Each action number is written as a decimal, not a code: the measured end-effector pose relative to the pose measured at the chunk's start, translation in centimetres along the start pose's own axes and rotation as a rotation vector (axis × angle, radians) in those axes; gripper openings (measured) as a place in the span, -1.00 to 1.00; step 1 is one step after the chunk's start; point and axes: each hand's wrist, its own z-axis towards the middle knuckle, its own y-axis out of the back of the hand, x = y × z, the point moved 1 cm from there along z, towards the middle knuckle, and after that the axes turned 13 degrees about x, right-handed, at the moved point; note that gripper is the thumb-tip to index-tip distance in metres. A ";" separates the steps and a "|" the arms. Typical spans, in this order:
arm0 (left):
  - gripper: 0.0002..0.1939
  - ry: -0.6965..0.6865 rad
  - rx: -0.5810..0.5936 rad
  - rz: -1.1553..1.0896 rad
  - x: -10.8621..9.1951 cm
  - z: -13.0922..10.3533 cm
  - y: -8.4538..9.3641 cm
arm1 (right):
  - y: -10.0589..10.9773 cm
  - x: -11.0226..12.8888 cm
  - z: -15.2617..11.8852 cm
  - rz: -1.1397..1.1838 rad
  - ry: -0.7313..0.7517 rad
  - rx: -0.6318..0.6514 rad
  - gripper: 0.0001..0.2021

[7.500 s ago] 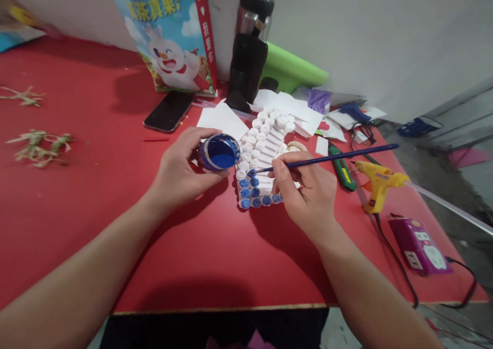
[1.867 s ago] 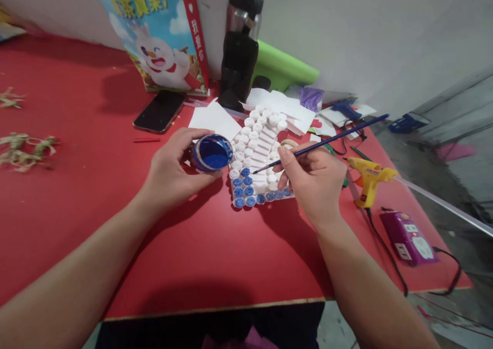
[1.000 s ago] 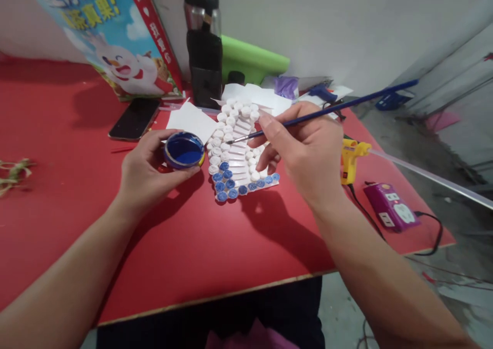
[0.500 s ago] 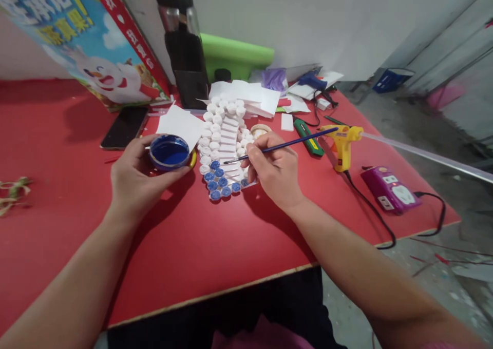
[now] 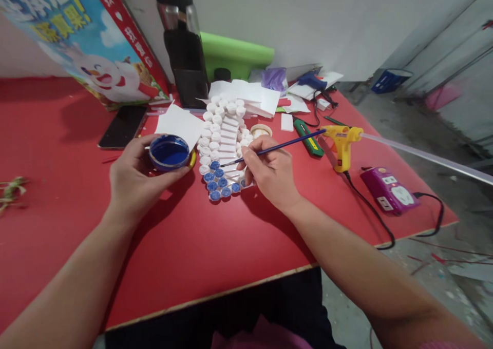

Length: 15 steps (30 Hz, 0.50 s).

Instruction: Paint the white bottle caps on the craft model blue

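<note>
My left hand (image 5: pixel 136 182) is wrapped round a small clear cup of blue paint (image 5: pixel 169 152), held above the red table (image 5: pixel 185 256). Between finger and thumb, my right hand (image 5: pixel 271 172) grips a thin blue paintbrush (image 5: pixel 287 143). The brush tip meets or hovers just over the blue rolls at the near left of a white craft piece (image 5: pixel 227 133). That piece has many small white rolls round a strip like steps. Several rolls (image 5: pixel 222 182) at its near end are blue. My right fingers hide part of its right side.
Behind stand a dark bottle (image 5: pixel 185 56), a colourful box (image 5: pixel 108 66) and a green roll (image 5: pixel 236 56). A phone (image 5: pixel 122 127) lies at left. To the right are a green cutter (image 5: pixel 308 137), a yellow glue gun (image 5: pixel 342 146) and a purple power socket (image 5: pixel 391 191).
My right hand and the brush have shifted slightly left, bringing the tip closer to the blue rolls. My left hand still holds the cup in nearly the same place.
</note>
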 end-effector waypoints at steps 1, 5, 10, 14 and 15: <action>-0.18 0.000 0.000 0.000 0.0 0.0 0.0 | 0.0 0.0 0.0 0.002 -0.007 0.008 -0.67; -0.19 0.012 0.002 0.007 0.2 0.0 0.0 | -0.2 -0.1 0.0 -0.008 -0.024 0.018 -0.67; -0.18 0.006 -0.003 0.008 0.4 0.0 0.1 | 0.0 0.1 0.1 -0.022 -0.011 -0.005 -0.70; -0.19 0.002 0.001 0.012 0.5 0.1 0.2 | 0.2 0.3 0.0 -0.034 -0.009 -0.051 -0.69; -0.19 0.001 0.001 0.013 0.5 0.1 0.2 | 0.2 0.3 0.0 -0.037 -0.014 -0.049 -0.68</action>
